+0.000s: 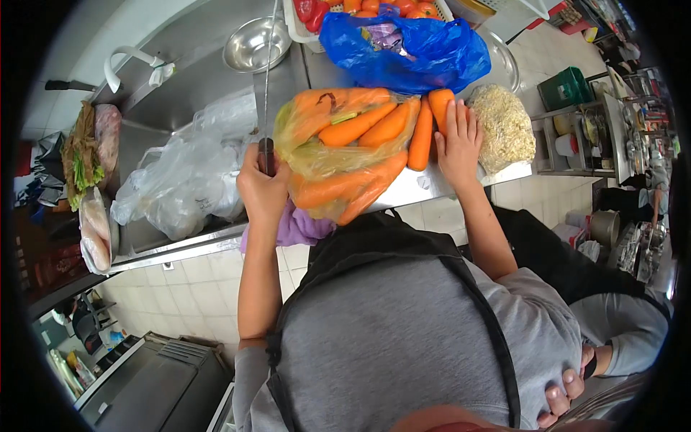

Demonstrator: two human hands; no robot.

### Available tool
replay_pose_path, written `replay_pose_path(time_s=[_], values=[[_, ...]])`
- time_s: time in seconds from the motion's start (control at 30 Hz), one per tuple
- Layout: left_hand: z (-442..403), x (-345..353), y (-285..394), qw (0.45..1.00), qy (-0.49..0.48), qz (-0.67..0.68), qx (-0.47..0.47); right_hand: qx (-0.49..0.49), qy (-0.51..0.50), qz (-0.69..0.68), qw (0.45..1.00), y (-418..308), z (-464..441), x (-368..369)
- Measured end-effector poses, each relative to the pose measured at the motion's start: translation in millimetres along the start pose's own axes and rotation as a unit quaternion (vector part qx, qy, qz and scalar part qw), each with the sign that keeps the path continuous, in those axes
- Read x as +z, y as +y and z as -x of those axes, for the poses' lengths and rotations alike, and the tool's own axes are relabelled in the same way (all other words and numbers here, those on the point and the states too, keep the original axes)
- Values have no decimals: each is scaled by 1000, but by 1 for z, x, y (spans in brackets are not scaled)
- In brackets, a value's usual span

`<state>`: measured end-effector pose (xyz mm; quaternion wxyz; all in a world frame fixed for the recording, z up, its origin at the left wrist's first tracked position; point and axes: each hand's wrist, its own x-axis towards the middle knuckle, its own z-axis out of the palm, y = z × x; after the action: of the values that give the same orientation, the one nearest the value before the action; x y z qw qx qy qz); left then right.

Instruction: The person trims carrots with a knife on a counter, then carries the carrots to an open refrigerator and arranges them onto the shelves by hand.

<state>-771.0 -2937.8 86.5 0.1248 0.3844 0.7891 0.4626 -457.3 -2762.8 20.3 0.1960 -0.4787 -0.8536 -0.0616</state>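
My left hand point(263, 189) is closed around the dark handle of a knife point(270, 79), its narrow blade pointing away from me. Just right of it lies a yellowish clear plastic bag of carrots point(338, 169), with several whole carrots inside and at its mouth. One loose carrot point(419, 135) lies beside the bag, and another carrot point(440, 106) is under my right hand point(459, 144). That hand lies fairly flat with its fingers stretched out, touching the carrot. Right of it rests a clear bag of pale, chopped-looking bits point(504, 129).
A blue plastic bag point(410, 54) and a basket of red and orange vegetables point(299, 29) stand behind. Left, the steel sink holds clear plastic bags point(187, 180) and a metal bowl point(258, 45). A purple cloth point(306, 225) hangs at the counter edge. Another person's hand point(565, 396) shows lower right.
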Motion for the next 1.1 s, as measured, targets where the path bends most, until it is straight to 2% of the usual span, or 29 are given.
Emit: replay_pose_path(time_s=[0.17,0.27,0.3,0.33,0.37,0.4,0.43,0.47,0.53,0.6,0.63,0.67,0.7,0.77,0.83,0.97,1.0,1.03,1.07,1.1], values=[[5,-9,0,1000,-10,21,-17,15,12,-18,1000,6,5,21],[12,-19,6,998,-40,50,-21,13,42,-38,998,-41,-19,-24],[15,-21,11,998,-39,47,-24,-60,19,-167,984,-60,-28,-41],[17,-20,19,984,-56,161,-53,-130,-3,-292,947,-76,-31,-48],[19,-20,27,956,-73,272,-81,-130,-3,-294,947,-90,-29,-47],[19,-21,37,956,-72,272,-81,-154,-123,-359,912,-103,-29,-46],[18,-23,46,951,-119,268,-98,-175,-242,-417,858,-112,-26,-47],[18,-23,51,944,-164,264,-114,-176,-245,-418,857,-118,-23,-51],[16,-10,44,946,-176,258,-90,-218,-258,-360,870,-126,-22,-62],[16,0,36,952,-244,163,-85,-216,-266,-397,851,-116,-23,-62],[20,5,28,961,-235,141,-44,-181,-288,-436,833,-109,-22,-59],[25,8,20,961,-233,142,-45,-144,-308,-476,811,-106,-20,-57],[30,8,10,968,-227,108,-26,-147,-309,-476,810,-107,-21,-59],[42,8,-9,972,-221,73,-6,-116,-262,-400,870,-107,-22,-64],[54,4,-20,956,-219,188,-57,-149,-294,-349,877,-109,-21,-55],[61,-3,-11,957,-182,200,-101,-212,-343,-209,891,-126,-27,-52],[60,-1,-10,974,-145,170,-45,-215,-341,-208,891,-127,-28,-52],[59,-1,-10,985,-106,138,8,-275,-302,-159,899,-129,-29,-51],[60,-3,-7,985,-101,136,7,-334,-261,-109,899,-131,-30,-50],[58,-8,-3,990,-102,99,18,-339,-258,-110,898,-133,-31,-48]])
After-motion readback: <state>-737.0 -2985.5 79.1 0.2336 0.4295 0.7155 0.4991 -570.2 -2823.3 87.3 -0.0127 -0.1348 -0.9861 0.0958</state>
